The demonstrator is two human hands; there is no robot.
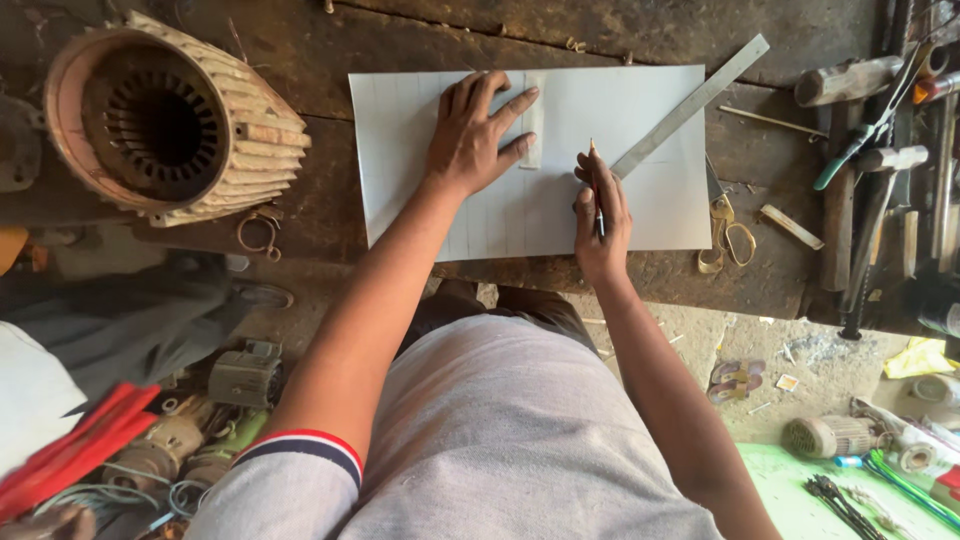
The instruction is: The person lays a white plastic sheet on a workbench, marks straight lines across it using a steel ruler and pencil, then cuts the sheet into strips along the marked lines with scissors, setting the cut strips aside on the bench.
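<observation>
Head view: a white sheet (pixel 640 215) is laid flat on the worn wooden counter (pixel 330 200). It is pinned by the left hand (pixel 470 135), fingers spread wide, beside a narrow paper strip (pixel 534 125). A pencil (pixel 595 190) is gripped upright by the right hand (pixel 602 215), its fingers closed around it, at the near end of a steel ruler (pixel 690 105). Scissors (pixel 727 235) are seen just right of the sheet, a ribbed motor housing (pixel 170 115) far left.

matt white paper sheet (pixel 520 170) lies smooth on a rough, stained, dark wooden bench (pixel 330 200). the left hand (pixel 475 135) presses a small pale paper strip (pixel 533 125) flat, the right hand (pixel 600 215) grips a thin pencil (pixel 596 190). dull grey metal ruler (pixel 690 105), brassy scissors (pixel 728 235), ribbed, dusty cast-metal motor housing (pixel 170 115).
</observation>
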